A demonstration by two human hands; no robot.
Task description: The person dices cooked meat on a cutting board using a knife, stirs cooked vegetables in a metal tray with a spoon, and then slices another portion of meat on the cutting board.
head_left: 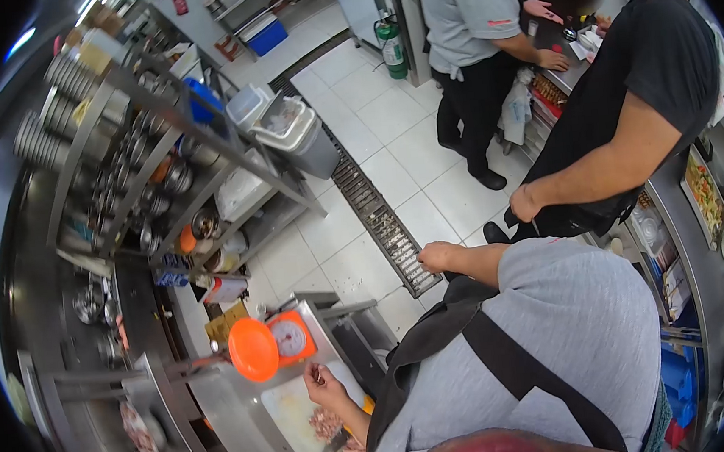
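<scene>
My left hand is raised over a white cutting board, its fingers curled together. Whether it holds something small I cannot make out. Chopped pieces of pinkish meat lie on the board below it. A knife rests among them, its blade partly beside my left forearm; a yellow part next to that forearm may be its handle. Behind the board stands an orange kitchen scale with a round orange pan. My right hand hangs over the floor, loosely closed, with nothing visible in it.
A metal rack with pots and bowls stands at left, beside a grey bin. A drain grate crosses the tiled floor. Two people stand close by at right, near a counter; a green fire extinguisher is behind them.
</scene>
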